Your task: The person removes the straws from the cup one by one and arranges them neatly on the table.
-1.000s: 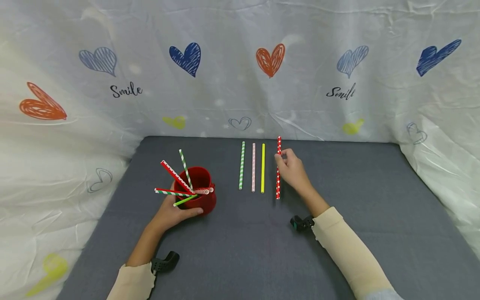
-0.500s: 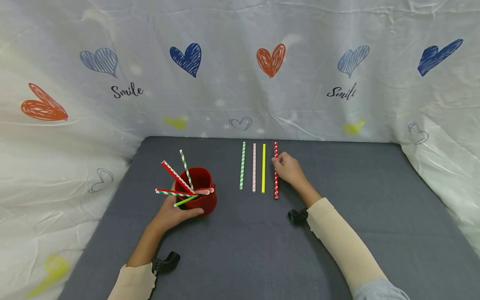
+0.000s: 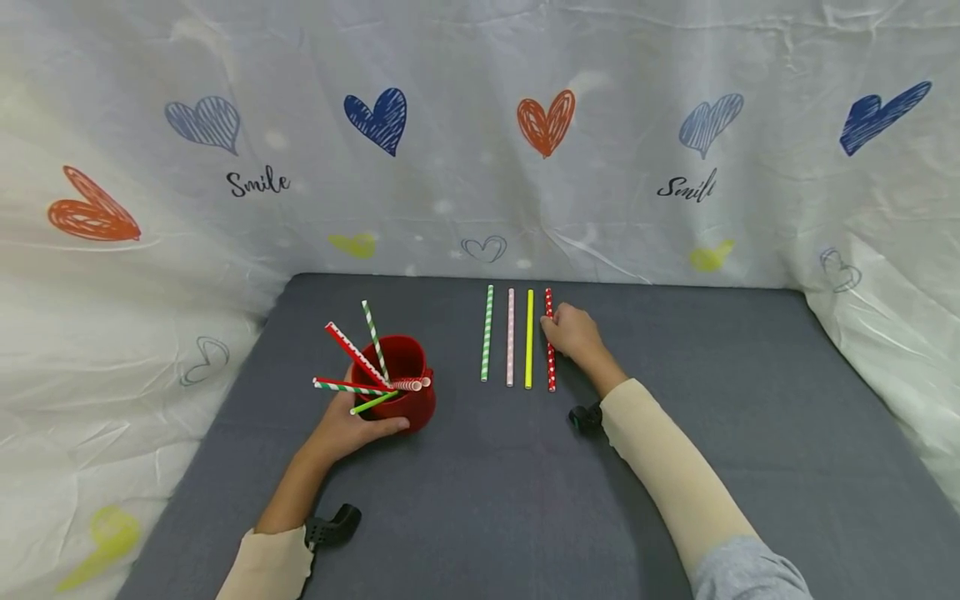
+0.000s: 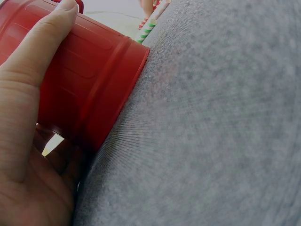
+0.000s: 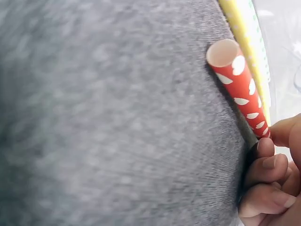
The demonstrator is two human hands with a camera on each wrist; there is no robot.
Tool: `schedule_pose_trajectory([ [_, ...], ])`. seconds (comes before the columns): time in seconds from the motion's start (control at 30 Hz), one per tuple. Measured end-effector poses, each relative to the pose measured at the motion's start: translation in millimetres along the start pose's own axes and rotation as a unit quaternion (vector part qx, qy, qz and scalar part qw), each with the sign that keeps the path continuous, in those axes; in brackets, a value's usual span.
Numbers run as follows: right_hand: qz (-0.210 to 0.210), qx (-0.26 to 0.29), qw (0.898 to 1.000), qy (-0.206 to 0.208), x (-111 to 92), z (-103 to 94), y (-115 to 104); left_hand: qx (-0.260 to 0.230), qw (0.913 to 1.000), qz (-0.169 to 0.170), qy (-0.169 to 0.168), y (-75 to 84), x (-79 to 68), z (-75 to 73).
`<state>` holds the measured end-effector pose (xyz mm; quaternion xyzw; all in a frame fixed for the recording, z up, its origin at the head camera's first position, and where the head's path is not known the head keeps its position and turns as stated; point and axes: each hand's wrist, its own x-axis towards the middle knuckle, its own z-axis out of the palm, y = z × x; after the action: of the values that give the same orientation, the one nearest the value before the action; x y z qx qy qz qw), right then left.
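My right hand (image 3: 573, 332) pinches the red dotted straw (image 3: 550, 342) near its far half, thumb and curled fingers (image 5: 265, 165) closed on it, while the straw lies flat on the grey table (image 3: 750, 417) as the fourth in a row, just right of the yellow straw (image 3: 528, 337), the pink straw (image 3: 510, 337) and the green striped straw (image 3: 487, 332). In the right wrist view its open end sits almost against the yellow one. My left hand (image 3: 352, 425) wraps around the red cup (image 3: 401, 392), thumb across its front, with several more straws fanning out of it.

The main risk I see is in letting go: if my fingers drag sideways as they open, the round paper straw could roll into the yellow one and knock the row out of parallel. My sleeve is also close to the near ends and could sweep them. The cup looks tipped in my grip, so loosening it may spill its straws.
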<state>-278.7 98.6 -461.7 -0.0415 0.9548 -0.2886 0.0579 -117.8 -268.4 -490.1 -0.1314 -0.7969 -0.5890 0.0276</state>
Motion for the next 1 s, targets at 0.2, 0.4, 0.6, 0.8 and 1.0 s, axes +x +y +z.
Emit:
schedule_pose_trajectory([
  [0.2, 0.013, -0.028, 0.999, -0.012, 4.6, -0.5, -3.4, -0.005, 1.0, -0.001, 0.003, -0.9, -1.2, 0.8],
  [0.4, 0.015, -0.037, 0.999, -0.017, 5.2, -1.0, -4.7, -0.009, 0.9999, 0.012, -0.001, 0.1, 0.8, -0.2],
  [0.6, 0.018, -0.035, 0.999, -0.014, 4.6, 0.6, -4.1, 0.001, 1.0, 0.009, -0.002, 1.0, 0.0, 0.6],
  [0.8, 0.015, -0.034, 0.999, -0.012, 5.0, 2.2, -3.1, 0.019, 0.9998, 0.0, 0.005, -0.6, -0.6, 1.1],
  [1.0, 0.012, -0.032, 0.999, -0.006, 5.9, 2.2, -2.2, 0.003, 1.0, 0.008, 0.001, 3.2, 1.6, 0.7],
])
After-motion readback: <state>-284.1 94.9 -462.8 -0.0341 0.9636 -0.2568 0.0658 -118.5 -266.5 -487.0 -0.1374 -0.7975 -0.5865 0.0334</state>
